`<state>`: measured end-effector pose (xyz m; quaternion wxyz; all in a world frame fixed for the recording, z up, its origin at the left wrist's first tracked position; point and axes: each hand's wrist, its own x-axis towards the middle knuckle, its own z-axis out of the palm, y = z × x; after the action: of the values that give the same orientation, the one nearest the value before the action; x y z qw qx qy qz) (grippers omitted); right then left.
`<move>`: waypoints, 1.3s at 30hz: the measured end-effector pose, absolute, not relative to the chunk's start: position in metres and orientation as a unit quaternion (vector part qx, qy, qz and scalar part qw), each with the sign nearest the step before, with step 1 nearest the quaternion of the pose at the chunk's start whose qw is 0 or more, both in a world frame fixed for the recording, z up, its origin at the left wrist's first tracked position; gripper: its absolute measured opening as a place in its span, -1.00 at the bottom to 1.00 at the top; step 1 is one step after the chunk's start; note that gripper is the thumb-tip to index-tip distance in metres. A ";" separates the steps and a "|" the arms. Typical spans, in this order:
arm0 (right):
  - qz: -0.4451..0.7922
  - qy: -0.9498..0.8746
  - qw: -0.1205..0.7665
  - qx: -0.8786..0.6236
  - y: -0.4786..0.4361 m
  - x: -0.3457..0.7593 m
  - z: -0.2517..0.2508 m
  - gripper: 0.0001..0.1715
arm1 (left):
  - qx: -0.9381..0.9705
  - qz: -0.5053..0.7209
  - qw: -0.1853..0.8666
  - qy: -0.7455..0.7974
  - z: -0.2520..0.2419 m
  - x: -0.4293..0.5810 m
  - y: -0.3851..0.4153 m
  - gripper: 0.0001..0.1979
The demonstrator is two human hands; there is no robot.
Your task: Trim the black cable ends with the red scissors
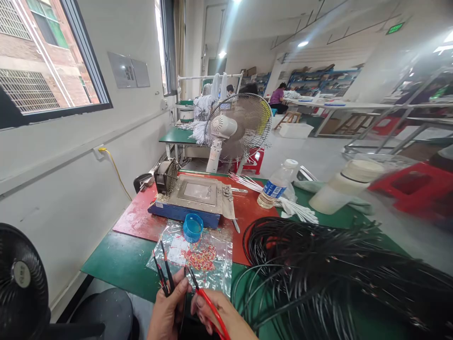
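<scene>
Several thin black cables [168, 274] are held upright in my left hand [170, 302]; reddish wire shows near their tips. Its thumb and fingers are pinched around them. My right hand [212, 307] is closed round a red-handled tool [215, 312] with slim dark jaws; I cannot tell its exact kind. The jaws point up and left, close beside a cable end at my left fingertips. Just beyond my hands is a clear plastic bag [222, 264] with many small red and yellow pieces [200, 257] on it. A blue round container [193, 227] stands at its far edge.
A large heap of black cables [300, 255] covers the right of the green table [116, 259]. Behind the bag sits a blue-based heating plate [184, 212] with a small fan [166, 175]. A bottle [276, 186], white jug [341, 186] and pedestal fan [230, 127] stand farther off.
</scene>
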<state>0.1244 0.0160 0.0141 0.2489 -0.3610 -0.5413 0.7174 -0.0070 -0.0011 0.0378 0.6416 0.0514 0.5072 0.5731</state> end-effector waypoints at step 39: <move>0.618 -0.378 0.502 -0.474 0.036 0.136 0.044 -0.40 | 0.124 0.541 0.605 0.571 0.017 -0.022 -0.010 -0.56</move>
<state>0.1362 0.0356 0.0444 0.5017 -0.4735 -0.3776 0.6176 -0.0217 -0.0101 0.0171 0.6047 0.1240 0.5710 0.5412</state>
